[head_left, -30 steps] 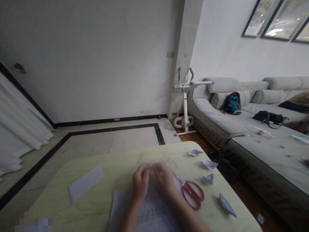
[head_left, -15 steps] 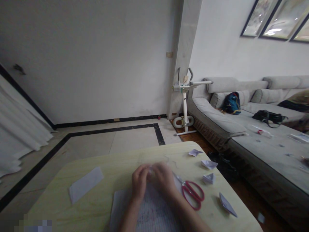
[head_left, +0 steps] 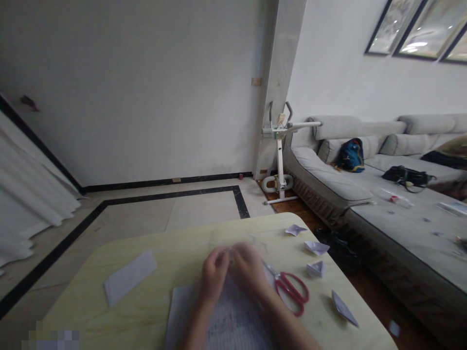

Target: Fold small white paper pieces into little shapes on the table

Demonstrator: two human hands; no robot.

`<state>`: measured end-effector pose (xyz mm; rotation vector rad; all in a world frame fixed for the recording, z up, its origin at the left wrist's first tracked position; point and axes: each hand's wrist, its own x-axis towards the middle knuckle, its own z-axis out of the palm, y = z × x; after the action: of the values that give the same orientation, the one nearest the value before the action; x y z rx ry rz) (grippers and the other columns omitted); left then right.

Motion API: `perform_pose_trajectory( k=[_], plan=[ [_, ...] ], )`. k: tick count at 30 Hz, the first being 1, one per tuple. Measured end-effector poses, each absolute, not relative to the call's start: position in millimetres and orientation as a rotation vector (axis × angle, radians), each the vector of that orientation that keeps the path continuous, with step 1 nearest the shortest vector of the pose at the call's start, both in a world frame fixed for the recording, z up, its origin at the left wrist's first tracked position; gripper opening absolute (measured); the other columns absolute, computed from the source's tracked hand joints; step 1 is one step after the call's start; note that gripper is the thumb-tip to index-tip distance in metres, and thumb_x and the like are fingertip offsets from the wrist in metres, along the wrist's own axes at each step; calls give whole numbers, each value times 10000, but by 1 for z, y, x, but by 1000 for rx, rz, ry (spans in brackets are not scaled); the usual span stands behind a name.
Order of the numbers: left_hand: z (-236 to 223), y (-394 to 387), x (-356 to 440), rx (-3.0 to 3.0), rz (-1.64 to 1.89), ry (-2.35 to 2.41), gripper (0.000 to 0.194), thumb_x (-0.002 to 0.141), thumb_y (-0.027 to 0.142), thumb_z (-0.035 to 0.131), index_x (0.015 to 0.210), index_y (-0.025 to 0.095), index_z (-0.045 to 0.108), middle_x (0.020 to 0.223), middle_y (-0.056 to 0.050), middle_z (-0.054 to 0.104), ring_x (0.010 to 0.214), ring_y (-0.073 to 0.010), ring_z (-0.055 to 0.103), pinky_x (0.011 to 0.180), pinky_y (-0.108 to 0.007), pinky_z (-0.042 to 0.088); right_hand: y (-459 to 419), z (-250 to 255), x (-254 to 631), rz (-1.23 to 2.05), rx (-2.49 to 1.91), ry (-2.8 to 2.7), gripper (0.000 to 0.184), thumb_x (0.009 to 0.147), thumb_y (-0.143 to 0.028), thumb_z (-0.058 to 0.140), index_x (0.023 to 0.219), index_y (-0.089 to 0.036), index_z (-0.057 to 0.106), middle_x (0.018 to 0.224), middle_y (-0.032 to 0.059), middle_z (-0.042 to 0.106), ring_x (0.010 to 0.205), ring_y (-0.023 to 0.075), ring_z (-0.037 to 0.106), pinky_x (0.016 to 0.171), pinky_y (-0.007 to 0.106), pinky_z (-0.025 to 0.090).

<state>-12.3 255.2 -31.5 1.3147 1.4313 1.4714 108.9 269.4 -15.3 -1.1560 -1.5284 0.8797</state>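
My left hand (head_left: 214, 274) and my right hand (head_left: 249, 270) are pressed together over the middle of the pale yellow table (head_left: 175, 253). Their fingertips meet in a pinch on something small and pale that I cannot make out; both hands are a little blurred. Beneath my wrists lies a sheet of lined paper (head_left: 233, 323). Red-handled scissors (head_left: 290, 289) lie just right of my right hand.
A folded white paper strip (head_left: 129, 276) lies at the table's left. Several small folded paper pieces (head_left: 316, 248) sit along the right edge. A grey sofa (head_left: 383, 194) with bags stands to the right, an exercise bike (head_left: 279, 150) behind the table.
My hands stay together in the same place; the fingers have shifted slightly and are more blurred now.
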Motion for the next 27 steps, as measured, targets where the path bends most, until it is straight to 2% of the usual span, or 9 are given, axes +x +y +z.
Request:
perform_pose_trajectory(
  k=[6,16,27],
  plan=[
    [-38,256,-11,1421,1408,1485,247,829,347,562,903,157,702,864,-79,741,807,-218,688,744,-303,542,274,-22,112,697,-1144,-1624,78,766,-159,580,752,-181,654,729,18,591,660,144,509,589,238,386],
    [-43,256,-11,1524,1404,1529,219,850,312,534,873,169,698,846,-65,746,799,-208,696,724,-286,544,274,-21,113,696,-1177,-1650,73,749,-139,569,724,-177,625,705,10,588,632,134,500,573,233,373],
    [-40,254,-10,1669,1351,1554,232,862,284,513,943,178,703,901,-65,754,833,-204,703,756,-291,549,275,-21,117,680,-1166,-1686,58,715,-125,560,715,-178,584,685,-6,556,613,126,488,552,221,362]
  ],
)
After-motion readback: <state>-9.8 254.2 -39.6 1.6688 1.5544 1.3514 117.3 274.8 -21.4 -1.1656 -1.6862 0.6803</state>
